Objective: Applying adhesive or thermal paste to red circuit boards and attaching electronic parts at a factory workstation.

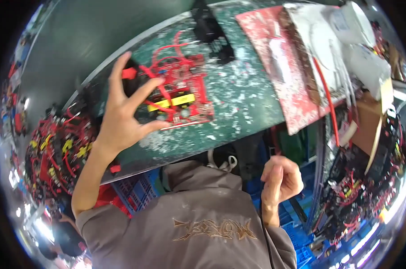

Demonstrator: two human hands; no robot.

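A red circuit board (196,87) with a yellow component (171,102) and looped red wires lies on the green bench. At its left side, my left hand (120,114) spreads its fingers wide. The thumb reaches the board's lower left edge and the index finger its upper left part; whether they press on it I cannot tell. Beside the fingers is a dark part with a red connector (129,73). My right hand (281,181) is raised in front of the bench's near edge, fingers curled in and thumb pressed against them. Anything inside it is hidden.
A black object (214,38) lies beyond the board. To the right are a white-smeared red mat (274,67), a white tub (353,24) and a red stick (327,98). Piles of wired boards (59,152) flank the bench. Blue crates (136,190) stand below.
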